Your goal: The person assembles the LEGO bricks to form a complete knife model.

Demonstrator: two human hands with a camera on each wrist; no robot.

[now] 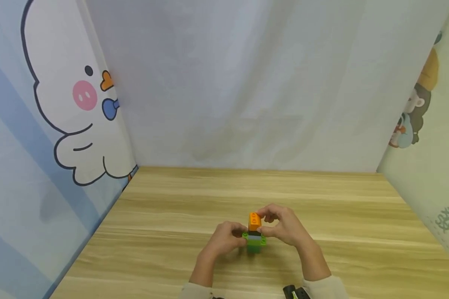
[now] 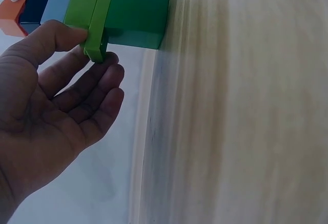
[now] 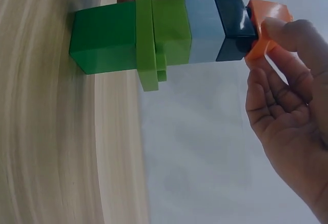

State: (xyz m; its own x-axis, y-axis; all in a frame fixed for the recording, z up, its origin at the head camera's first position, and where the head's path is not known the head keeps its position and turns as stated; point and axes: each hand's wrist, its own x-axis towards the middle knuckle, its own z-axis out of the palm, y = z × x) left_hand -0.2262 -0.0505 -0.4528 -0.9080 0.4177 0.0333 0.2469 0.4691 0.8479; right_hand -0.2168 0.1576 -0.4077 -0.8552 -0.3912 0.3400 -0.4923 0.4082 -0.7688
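A small tower of toy building bricks stands upright on the table in the head view. From the bottom it has a dark green brick [image 3: 105, 37], a wider light green plate [image 3: 147, 39], a light green brick [image 3: 172, 32], a grey brick [image 3: 203, 29] and a black brick [image 3: 236, 26]. My right hand [image 1: 286, 226] pinches an orange brick [image 1: 254, 222] at the top, tilted slightly against the black one; a sliver of stud shows between them. On the other side, my left hand [image 1: 224, 240] pinches the plate's left end, its fingertips partly hidden in the head view.
The wood-grain table [image 1: 164, 199] extends around the tower. A pale curtain [image 1: 247, 83] closes off the back. Printed sheets with cartoon figures, including a white duck [image 1: 60, 83], hang at both sides. A black device [image 1: 295, 292] sits by the right sleeve.
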